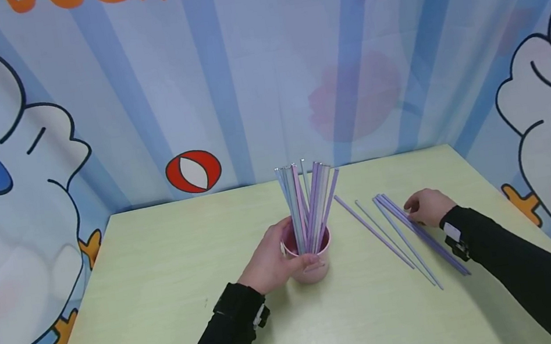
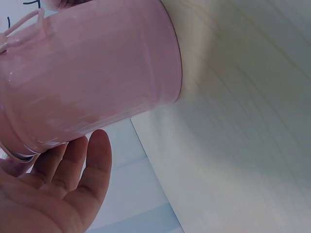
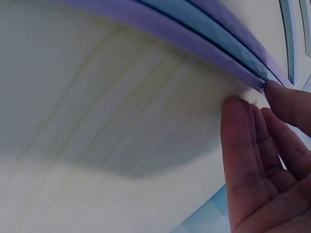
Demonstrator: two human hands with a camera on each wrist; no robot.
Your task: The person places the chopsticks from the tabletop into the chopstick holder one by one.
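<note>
My left hand (image 1: 278, 260) grips a small pink pail (image 1: 315, 269) by its upper side, the thumb across the front near the rim. In the left wrist view, its fingers (image 2: 97, 165) curve beside the pail wall. Purple and pale blue straws (image 1: 314, 207) stand upright in a bunch inside it. To the right, my right hand (image 1: 428, 206) is over a close group of purple and blue straws (image 1: 436, 243) lying on the table. In the right wrist view, the thumb (image 3: 286, 102) is right at those straws, while the fingers (image 3: 238, 145) stand apart from it.
Between pail and right hand, separate straws lie slantwise: a purple one (image 1: 374, 231) and two pale blue ones (image 1: 410, 247). The light wooden table (image 1: 165, 293) ends at a printed curtain (image 1: 252, 81) behind, with cartoon-printed side panels.
</note>
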